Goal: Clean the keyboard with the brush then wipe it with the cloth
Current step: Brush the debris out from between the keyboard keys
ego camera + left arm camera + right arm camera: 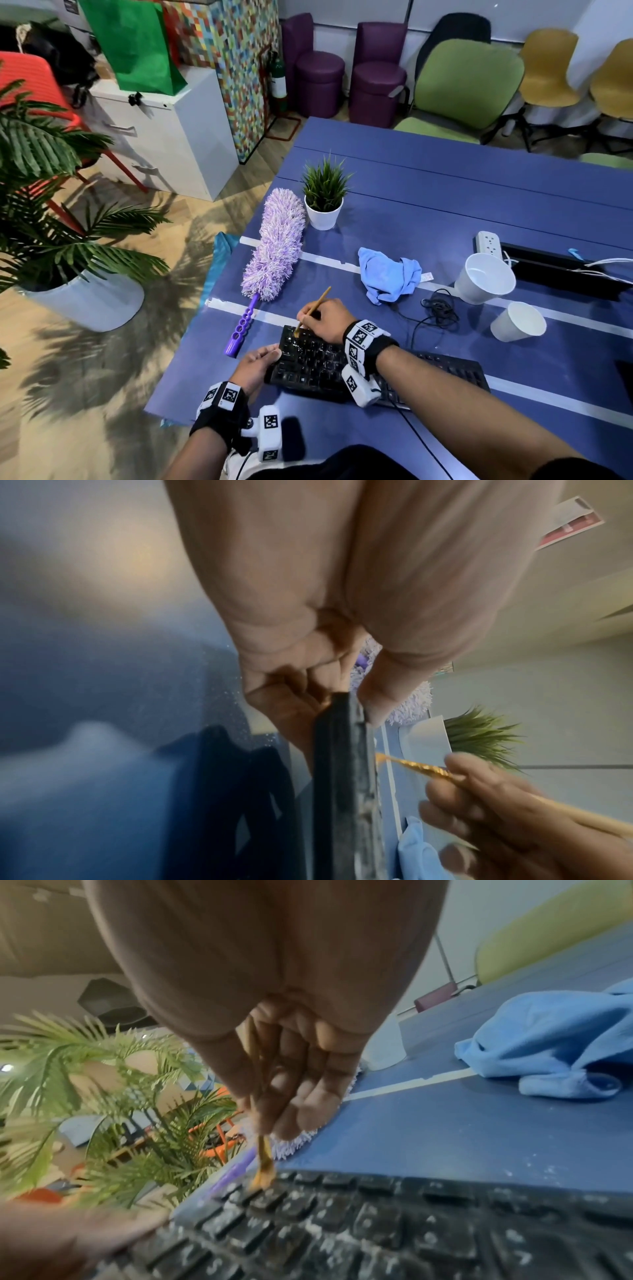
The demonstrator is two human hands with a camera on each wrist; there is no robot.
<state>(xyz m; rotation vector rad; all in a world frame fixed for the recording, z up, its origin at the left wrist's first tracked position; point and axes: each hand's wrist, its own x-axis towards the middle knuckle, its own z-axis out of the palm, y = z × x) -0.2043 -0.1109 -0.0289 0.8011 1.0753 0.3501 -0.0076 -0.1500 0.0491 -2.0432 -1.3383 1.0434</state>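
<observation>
- At near-left of the surface [445, 212], left hand [255, 368] is clamping the keyboard [318, 366] edge, steadying it.
- Right hand [323, 320] is pinching the brush [312, 310], bristles working dusty far-left keys.
- Cloth [388, 275] is lying far-right, waiting.

Both hands [260, 363] [323, 320] curled, gripping.

Dusty matt black plastic keyboard [342, 366]; wooden-handled brush [313, 308]; soft fleecy blue cloth [388, 275].
</observation>
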